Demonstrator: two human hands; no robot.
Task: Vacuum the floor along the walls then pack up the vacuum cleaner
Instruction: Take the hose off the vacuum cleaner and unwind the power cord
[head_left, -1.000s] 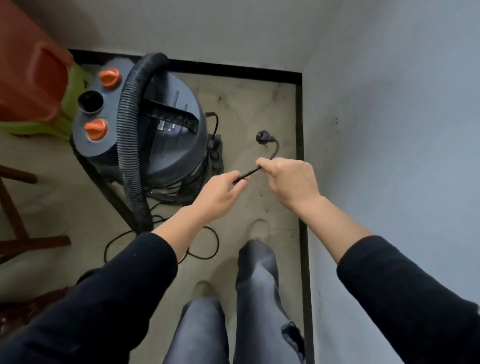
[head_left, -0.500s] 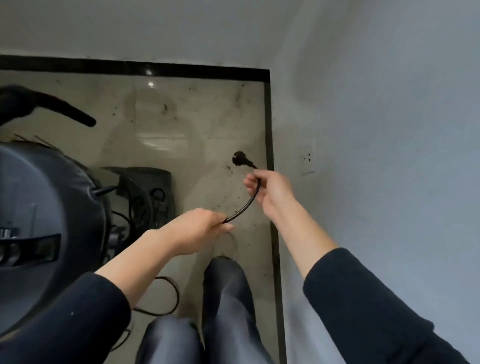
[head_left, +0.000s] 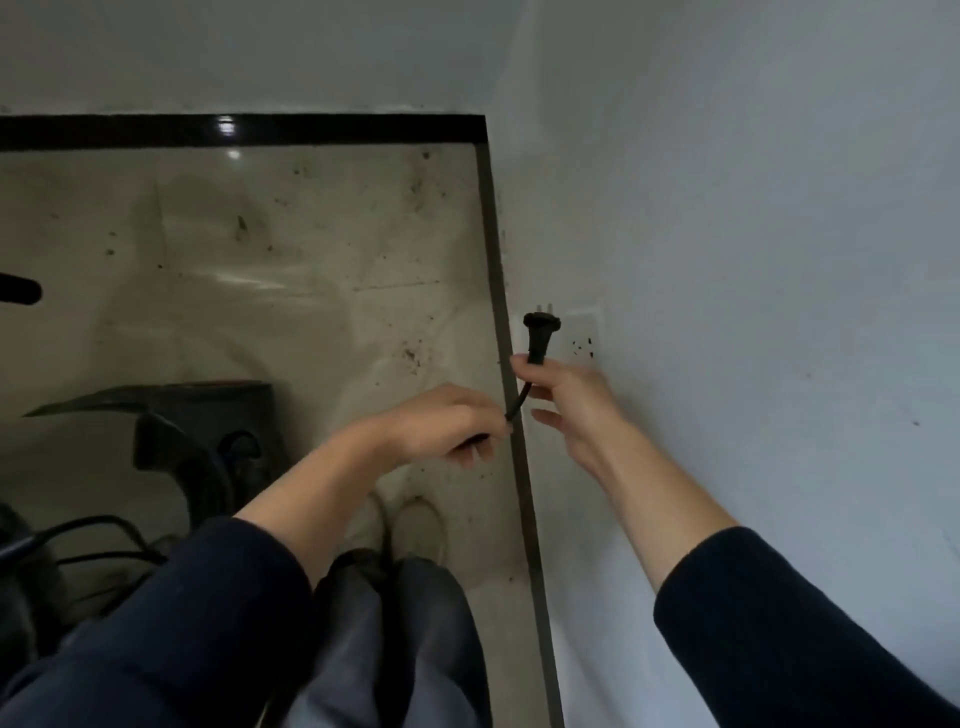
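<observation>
A person looks down at their own arms and legs in the corner of a room. Nearest the viewer, two dark sleeves (head_left: 171, 639) reach forward from the bottom edge, with grey trousers (head_left: 395, 649) between them and the toe of a pale shoe (head_left: 418, 525) just past the knees. The left hand (head_left: 441, 423) is closed, pinching a thin black power cord (head_left: 517, 402) between thumb and fingers. Just to its right and slightly farther, the right hand (head_left: 563, 392) grips the same cord close below a black plug (head_left: 539, 335), its lower fingers loosely spread. The plug is held upright with two metal prongs pointing up, in the air just beside a white wall socket (head_left: 584, 338) low on the grey right-hand wall (head_left: 753, 260); plug and socket are not touching. At the near left, loose black cable (head_left: 93, 540) lies tangled on the floor next to the dark base of the vacuum cleaner (head_left: 208, 441), most of which is cut off by the left edge. Beyond the hands stretches a beige tiled floor (head_left: 285, 260), glossy and flecked with dark specks of dirt. A black skirting strip (head_left: 260, 130) runs along the far wall, and a narrower dark strip follows the right wall to the far corner.
</observation>
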